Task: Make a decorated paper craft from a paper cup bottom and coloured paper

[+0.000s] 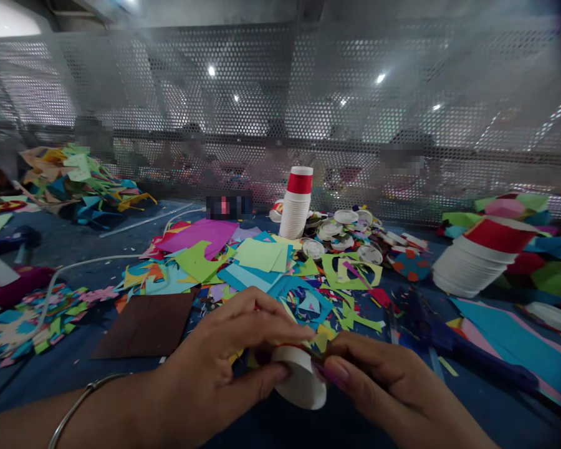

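Low at the near edge of the dark blue worktable point(75, 368), the left hand point(224, 362) is curled around a white paper cup with a red rim point(302, 377), thumb under its wall and fingers over the top. Just beside it, the right hand point(383, 380) pinches at the cup's rim, touching it. Beyond them lie scattered coloured paper scraps point(262, 262), a brown card sheet point(147, 324) and an upright stack of red-rimmed white paper cups point(296, 206).

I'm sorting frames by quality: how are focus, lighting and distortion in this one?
Head view: the hands, left hand and right hand, and the paper cup are fairly sharp; the mesh screen is hazy with lamp glare; edges bend and smear, wide-angle.
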A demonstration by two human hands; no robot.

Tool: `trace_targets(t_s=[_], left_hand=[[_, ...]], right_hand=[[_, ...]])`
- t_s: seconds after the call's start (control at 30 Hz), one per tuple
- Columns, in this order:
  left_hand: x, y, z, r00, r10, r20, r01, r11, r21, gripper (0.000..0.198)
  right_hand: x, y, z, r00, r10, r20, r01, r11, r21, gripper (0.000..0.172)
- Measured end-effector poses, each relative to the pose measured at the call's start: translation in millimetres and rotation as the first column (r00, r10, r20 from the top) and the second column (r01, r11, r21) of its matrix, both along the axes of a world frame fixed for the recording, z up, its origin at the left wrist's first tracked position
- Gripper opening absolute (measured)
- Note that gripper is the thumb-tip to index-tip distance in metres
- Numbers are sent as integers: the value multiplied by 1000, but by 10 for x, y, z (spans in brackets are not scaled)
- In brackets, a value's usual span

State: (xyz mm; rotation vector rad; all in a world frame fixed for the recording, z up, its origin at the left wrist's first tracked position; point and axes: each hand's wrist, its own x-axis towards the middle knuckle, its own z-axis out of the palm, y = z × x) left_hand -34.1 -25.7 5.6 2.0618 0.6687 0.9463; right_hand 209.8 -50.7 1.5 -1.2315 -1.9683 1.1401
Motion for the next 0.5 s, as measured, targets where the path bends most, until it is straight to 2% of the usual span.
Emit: trace_targets(t_s=[0.07, 0.13, 0.2, 0.33, 0.5], left_hand=[[15, 12, 19, 998, 66, 3, -64, 980, -189, 44], [35, 37, 38, 996, 87, 11, -77, 922, -379, 37], [52, 67, 52, 998, 62, 15, -48, 883, -468, 27], [58, 108, 67, 999, 22, -29, -33, 884, -466, 26], [51, 106, 71, 998, 44, -37, -55, 911, -409, 25]], right_hand=[[4, 4, 3, 1000, -15, -10, 15, 1000, -12, 39], [1, 13, 10, 999, -28, -22, 28, 999, -19, 39], [-9, 25, 17, 999, -36, -33, 36, 999, -19, 39], [-27, 38, 29, 997, -50, -54, 49, 999, -21, 42], [-18, 39, 1, 997, -53, -63, 50, 998, -46, 40]])
